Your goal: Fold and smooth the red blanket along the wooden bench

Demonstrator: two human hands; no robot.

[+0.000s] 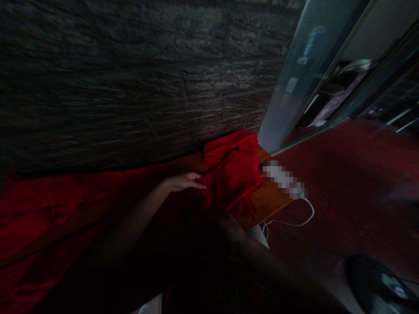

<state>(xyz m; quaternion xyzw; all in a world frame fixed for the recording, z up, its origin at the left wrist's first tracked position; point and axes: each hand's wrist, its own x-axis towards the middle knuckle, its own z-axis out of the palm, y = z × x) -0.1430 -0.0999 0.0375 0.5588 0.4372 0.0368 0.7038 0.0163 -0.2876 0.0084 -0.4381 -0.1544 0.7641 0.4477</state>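
Observation:
A red fringed scarf point(237, 172) lies bunched and partly folded on a wooden table point(271, 198), its fringe hanging toward the near right. At its left edge is my left hand point(185, 182), thumb and fingers stretched out and apart, the fingertips against or just beside the fabric. My right hand point(231, 227) is low in deep shadow by the scarf's near edge; its fingers are too dark to make out, so I cannot tell whether it grips the cloth. More red cloth point(36, 196) spreads along the left side of the table.
A dark brick wall point(147, 87) rises behind the table. On the table's right end lies a blurred-out white object point(284, 179), with a white cable point(310, 213) looping off it. A doorway frame point(288, 87) stands beyond, over a red floor point(360, 174). A round dark object point(376, 283) sits lower right.

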